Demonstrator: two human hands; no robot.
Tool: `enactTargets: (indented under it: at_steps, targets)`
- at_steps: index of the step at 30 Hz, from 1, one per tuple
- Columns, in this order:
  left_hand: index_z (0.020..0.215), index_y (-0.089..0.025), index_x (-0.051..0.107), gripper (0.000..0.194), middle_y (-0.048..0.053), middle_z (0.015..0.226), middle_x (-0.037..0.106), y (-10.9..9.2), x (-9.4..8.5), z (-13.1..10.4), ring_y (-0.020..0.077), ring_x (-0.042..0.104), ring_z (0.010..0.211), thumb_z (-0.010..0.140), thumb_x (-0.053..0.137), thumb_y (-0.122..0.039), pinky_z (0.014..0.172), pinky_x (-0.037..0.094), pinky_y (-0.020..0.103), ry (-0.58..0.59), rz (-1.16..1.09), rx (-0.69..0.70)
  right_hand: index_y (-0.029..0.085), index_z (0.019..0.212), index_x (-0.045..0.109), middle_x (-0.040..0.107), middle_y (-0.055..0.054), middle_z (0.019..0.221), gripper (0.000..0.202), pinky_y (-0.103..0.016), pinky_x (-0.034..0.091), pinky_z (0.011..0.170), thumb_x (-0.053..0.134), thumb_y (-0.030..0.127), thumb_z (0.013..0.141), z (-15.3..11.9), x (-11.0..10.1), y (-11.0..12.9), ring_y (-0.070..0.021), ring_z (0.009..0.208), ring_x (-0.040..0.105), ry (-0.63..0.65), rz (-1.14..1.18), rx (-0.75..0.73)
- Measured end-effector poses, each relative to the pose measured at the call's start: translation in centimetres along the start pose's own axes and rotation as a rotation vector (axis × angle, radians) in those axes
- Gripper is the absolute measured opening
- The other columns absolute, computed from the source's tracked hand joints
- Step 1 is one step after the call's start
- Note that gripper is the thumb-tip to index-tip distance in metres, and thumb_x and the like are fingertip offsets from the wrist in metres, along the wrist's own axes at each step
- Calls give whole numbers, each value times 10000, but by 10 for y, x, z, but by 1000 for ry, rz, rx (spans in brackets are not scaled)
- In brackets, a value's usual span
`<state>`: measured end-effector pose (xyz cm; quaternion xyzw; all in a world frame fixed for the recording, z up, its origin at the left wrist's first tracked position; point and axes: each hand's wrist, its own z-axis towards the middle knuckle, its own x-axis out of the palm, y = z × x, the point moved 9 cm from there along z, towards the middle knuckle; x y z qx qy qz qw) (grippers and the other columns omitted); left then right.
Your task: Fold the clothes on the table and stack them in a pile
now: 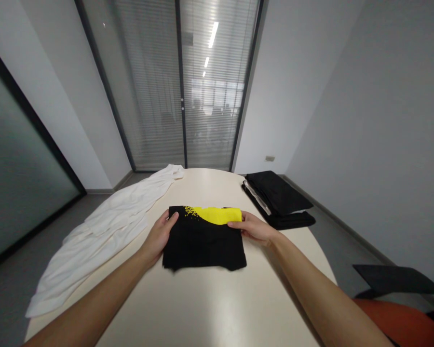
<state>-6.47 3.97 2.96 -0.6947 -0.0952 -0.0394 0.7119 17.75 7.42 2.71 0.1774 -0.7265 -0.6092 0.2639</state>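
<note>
A folded black garment with a yellow patch and yellow speckles along its far edge is held over the middle of the table. My left hand grips its far left corner, thumb on top and fingers underneath. At the far right corner, my right hand pinches the yellow part between thumb and fingers. The garment's near edge hangs slightly uneven. Which kind of garment it is, the folds do not show.
A white garment lies spread along the table's left side. Folded dark clothes are stacked at the right edge of the pale table. An orange and black chair stands at lower right. Glass panels with blinds rise beyond the table.
</note>
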Motion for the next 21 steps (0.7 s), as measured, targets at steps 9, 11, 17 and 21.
enactTargets:
  at_steps: [9, 11, 17, 21]
  targets:
    - [1232, -185, 641, 603, 103, 1183, 726, -2, -5, 2, 278, 687, 1072, 764, 758, -548, 975, 520, 401, -47, -66, 18, 167, 1128, 701, 724, -117, 1189, 528, -444, 465, 1063, 867, 378, 673, 1, 3, 9, -274, 1129, 671, -40, 6, -32]
    - [1245, -199, 634, 600, 94, 1196, 722, -2, -6, 1, 276, 680, 1091, 770, 753, -547, 986, 516, 400, -75, -62, 26, 173, 1131, 703, 719, -113, 1203, 531, -453, 442, 1086, 873, 360, 664, 1, 5, 11, -278, 1157, 656, -33, 9, -57]
    - [1221, -209, 657, 573, 77, 1139, 744, 0, -7, 3, 284, 680, 1089, 786, 731, -575, 982, 518, 396, -73, -36, 42, 190, 1155, 694, 697, -95, 1257, 506, -470, 403, 1120, 854, 332, 697, 5, 11, 6, -277, 1190, 633, -31, 38, -115]
    - [1140, -202, 688, 472, 56, 1180, 731, -4, -7, 0, 275, 657, 1133, 799, 748, -522, 1001, 502, 357, -21, -67, 23, 193, 1136, 703, 714, -69, 1226, 436, -447, 378, 1143, 831, 305, 734, 3, 7, 8, -262, 1181, 637, -84, 12, -138]
